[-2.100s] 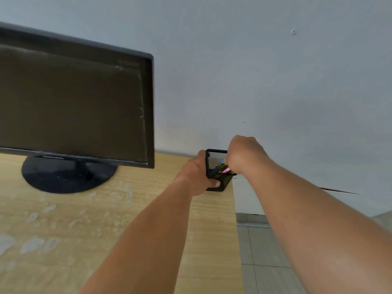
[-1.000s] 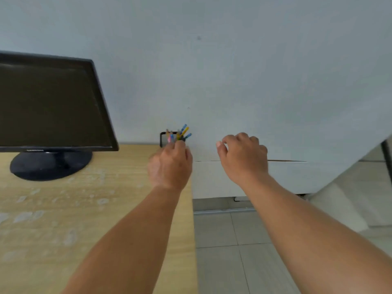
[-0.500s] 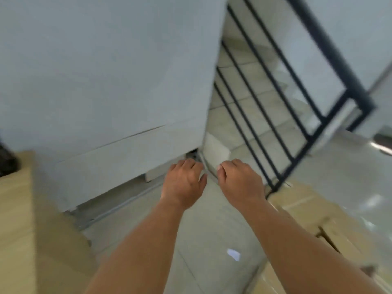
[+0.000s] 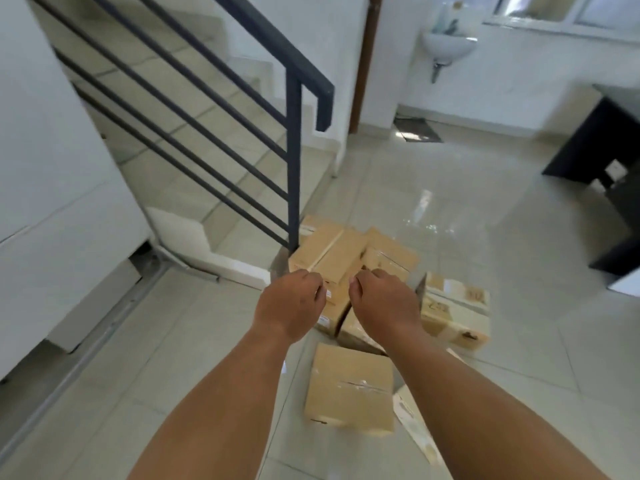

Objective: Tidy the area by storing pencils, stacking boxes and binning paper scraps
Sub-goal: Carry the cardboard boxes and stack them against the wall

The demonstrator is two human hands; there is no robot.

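Below the railing [image 4: 293, 161], at its post: boxes [image 4: 329, 254], brown cardboard, taped, clustered on the floor [image 4: 485, 220], touching one another at mixed angles
Near box [image 4: 349, 389]: closest to the viewer, just apart from the cluster, top face up, tape seam across it
Right box [image 4: 457, 313]: at the cluster's right edge, tilted, pale tape and scribbled marks on its faces
White strip [image 4: 415, 431]: flat on the tiles, just beside the near box's right edge, partly hidden by the right forearm; what it is cannot be told
Left hand [image 4: 291, 303]: held out over the floor, back up, fingers loosely curled, holding nothing
Right hand [image 4: 384, 299]: just beside the left, not touching it, fingers loosely curled, holding nothing
Hands and boxes: both hands in the air in front of the cluster's middle; no contact with any box seen
Railing: dark metal, slanted bars, post standing at the cluster's far left
Stairs [image 4: 194, 140]: pale tiled steps behind the bars
Sink [image 4: 448, 46]: white, wall-mounted, far side of the room
Table [image 4: 595, 143]: dark, at the right edge, well apart from the boxes
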